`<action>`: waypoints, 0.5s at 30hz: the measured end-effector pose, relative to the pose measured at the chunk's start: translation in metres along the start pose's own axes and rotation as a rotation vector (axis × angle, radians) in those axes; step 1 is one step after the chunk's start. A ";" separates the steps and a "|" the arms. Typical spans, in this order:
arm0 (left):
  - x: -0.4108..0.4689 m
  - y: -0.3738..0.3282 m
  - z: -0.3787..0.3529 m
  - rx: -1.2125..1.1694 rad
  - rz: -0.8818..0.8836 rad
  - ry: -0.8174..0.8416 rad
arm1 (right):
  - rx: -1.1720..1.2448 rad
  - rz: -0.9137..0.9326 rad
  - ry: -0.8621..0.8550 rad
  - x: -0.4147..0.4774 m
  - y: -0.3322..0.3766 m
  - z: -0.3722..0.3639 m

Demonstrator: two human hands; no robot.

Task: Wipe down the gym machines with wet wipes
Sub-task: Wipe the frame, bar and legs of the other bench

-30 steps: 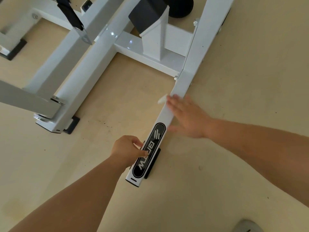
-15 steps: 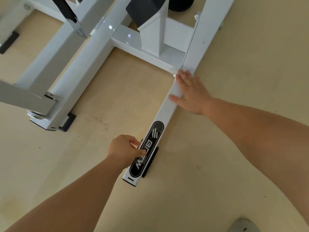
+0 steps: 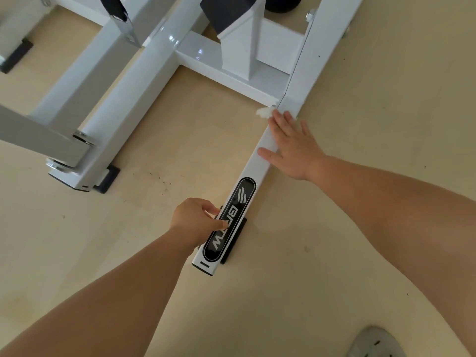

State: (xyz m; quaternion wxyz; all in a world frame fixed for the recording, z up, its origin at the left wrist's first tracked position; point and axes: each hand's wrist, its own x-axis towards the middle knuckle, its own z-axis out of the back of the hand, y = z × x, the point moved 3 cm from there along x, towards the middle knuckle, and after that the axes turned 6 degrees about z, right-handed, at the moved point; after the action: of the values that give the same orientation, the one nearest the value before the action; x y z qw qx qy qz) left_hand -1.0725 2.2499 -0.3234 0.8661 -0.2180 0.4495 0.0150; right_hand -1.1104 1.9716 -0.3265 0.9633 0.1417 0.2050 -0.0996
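1. Head view, the machine: a white gym machine frame stands on a beige floor [image 3: 334, 228]. One base rail [image 3: 253, 166] runs from near the bottom centre up and to the right, where it meets a cross tube [image 3: 226, 70]. A black logo sticker [image 3: 242, 194] sits on top of its near end, and a black rubber foot [image 3: 238, 233] sits under it.
2. Head view, the right hand [image 3: 293, 148]: it lies flat on top of the rail just short of the joint. Its grip is wide, with the fingers straight and pressing down. The wet wipe [image 3: 264, 112] is under the fingertips, and only a crumpled white corner shows past them at the rail's left edge.
3. Head view, the left hand [image 3: 198, 220]: its grip is narrow, the fingers curled against the rail's left side and the thumb lying on the sticker. It appears to be steadying the rail.
4. Step in hand: wiping the top of this rail, with the wipe now at the far end of the stroke.
5. Next move, as I judge it: the near stretch under the sticker and both side faces need a pass. The left hand would have to lift clear first, and the wipe would need refolding, since most of it is bunched up.
6. A grey shoe [image 3: 373, 341] shows at the bottom right.
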 end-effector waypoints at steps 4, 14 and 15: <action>0.000 0.003 -0.001 -0.004 -0.014 -0.001 | -0.055 0.299 0.083 -0.054 0.046 -0.040; -0.012 0.011 -0.001 0.019 -0.124 -0.044 | -0.043 0.198 0.067 -0.071 0.061 -0.046; -0.016 0.018 -0.001 0.016 -0.140 -0.033 | -0.023 0.173 0.062 -0.072 0.066 -0.046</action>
State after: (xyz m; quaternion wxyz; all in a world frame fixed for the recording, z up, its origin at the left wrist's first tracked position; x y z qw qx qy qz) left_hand -1.0866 2.2683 -0.3181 0.8741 -0.2418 0.4188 -0.0455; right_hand -1.1754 2.0580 -0.3210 0.9631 0.1507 0.2227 -0.0090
